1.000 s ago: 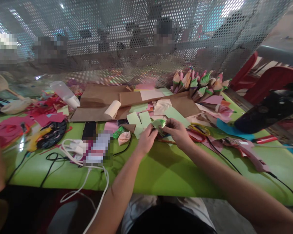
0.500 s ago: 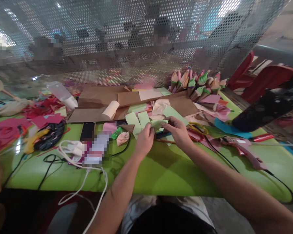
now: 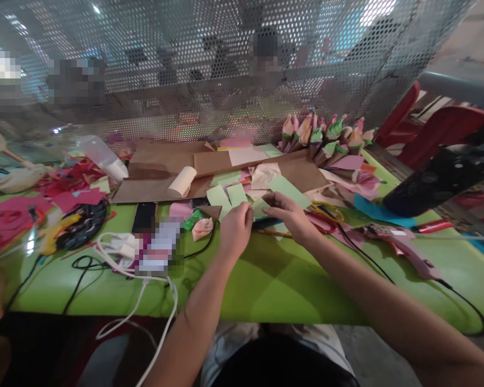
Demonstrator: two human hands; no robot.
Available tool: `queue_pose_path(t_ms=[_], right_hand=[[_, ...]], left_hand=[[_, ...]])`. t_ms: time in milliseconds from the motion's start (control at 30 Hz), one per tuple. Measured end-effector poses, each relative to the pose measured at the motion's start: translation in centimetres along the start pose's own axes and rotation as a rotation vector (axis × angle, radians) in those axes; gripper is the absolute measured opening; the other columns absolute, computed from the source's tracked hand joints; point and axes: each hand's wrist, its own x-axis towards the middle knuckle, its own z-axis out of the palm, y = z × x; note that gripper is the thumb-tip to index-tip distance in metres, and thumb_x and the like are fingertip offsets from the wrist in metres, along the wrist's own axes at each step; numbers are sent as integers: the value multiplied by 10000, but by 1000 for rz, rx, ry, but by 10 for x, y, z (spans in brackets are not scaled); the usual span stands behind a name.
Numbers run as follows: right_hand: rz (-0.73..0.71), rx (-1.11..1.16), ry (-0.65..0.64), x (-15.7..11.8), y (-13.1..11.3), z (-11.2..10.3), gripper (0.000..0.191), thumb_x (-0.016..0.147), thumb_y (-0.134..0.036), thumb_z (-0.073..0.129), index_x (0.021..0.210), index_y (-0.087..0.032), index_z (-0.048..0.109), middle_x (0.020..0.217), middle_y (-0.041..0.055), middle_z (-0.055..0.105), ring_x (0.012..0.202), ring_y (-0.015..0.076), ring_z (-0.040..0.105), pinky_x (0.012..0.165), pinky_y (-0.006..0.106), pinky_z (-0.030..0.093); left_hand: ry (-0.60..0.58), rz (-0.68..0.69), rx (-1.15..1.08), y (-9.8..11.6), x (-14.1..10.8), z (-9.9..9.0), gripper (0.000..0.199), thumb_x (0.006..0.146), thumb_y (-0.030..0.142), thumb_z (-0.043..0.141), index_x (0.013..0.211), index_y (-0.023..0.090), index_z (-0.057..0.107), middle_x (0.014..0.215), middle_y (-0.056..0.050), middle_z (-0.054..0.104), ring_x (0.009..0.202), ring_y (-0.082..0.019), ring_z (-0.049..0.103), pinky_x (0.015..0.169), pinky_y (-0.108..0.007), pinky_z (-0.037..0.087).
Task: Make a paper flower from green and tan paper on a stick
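1. One small piece of light green paper (image 3: 259, 206) sits between the left grip (image 3: 236, 228) and the right grip (image 3: 292, 217), both bare hands, over a bright green tabletop (image 3: 290, 290).
2. What has just changed: half a second ago the paper was stretched lengthwise between both sets of fingertips; now the right fingers have loosened into an arch, and the paper looks shorter between the hands. This suggests the piece is being turned or reshaped, its form not yet settled.
3. The left grip is pressed together, thumb against fingers, apparently pinching the paper's left end; the knuckles hide the rest.
4. The right grip curves over the paper's right edge, thumb tip close to it (too small and soft to tell whether it touches or pinches).
5. Nearby, green strips (image 3: 237, 194) lie just beyond the left grip, a larger green sheet (image 3: 290, 192) just beyond the right grip, and a thin brown stick (image 3: 274, 233) below the paper. A pink glue gun (image 3: 411, 247) rests farther right.
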Motion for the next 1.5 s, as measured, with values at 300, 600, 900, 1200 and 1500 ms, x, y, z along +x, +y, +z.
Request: queue_pose_path(t_ms=[300, 600, 900, 1200, 1500], right_hand=[[-15, -57, 54, 2, 0, -2, 394, 633, -541, 813, 671, -196, 627, 617, -37, 531, 617, 126, 448, 615, 291, 367], [8, 19, 62, 4, -5, -6, 433, 608, -579, 802, 683, -201, 603, 604, -38, 528, 588, 116, 444, 573, 281, 359], [101, 235, 97, 2, -6, -3, 411, 545, -501, 874, 675, -201, 625, 617, -36, 592, 548, 101, 462, 553, 266, 354], [53, 221, 93, 2, -3, -2, 410, 557, -505, 878, 669, -204, 624, 625, -39, 585, 573, 103, 455, 566, 261, 352], [21, 156, 98, 2, -5, -1, 413, 555, -515, 862, 644, -211, 597, 600, -48, 530, 583, 110, 437, 576, 269, 355]], left_hand=[[-68, 94, 95, 1, -1, 1, 88, 911, 209, 583, 901, 238, 665, 801, -52, 664, 813, -230, 624, 795, -299, 423], [-105, -20, -220, -8, 1, -1, 71, 914, 269, 584, 960, 217, 600, 918, -41, 720, 834, -179, 698, 746, -265, 507], [-80, -66, -346, -1, 3, -4, 164, 888, 356, 647, 927, 198, 627, 813, -27, 732, 697, -141, 664, 678, -243, 498], [-35, -131, -463, -4, 6, -4, 346, 800, 519, 707, 850, 181, 652, 676, 16, 632, 550, -96, 501, 539, -215, 427], [-28, -158, -418, -3, 6, -9, 303, 807, 483, 702, 818, 181, 680, 672, 11, 631, 610, -104, 515, 595, -211, 419]])
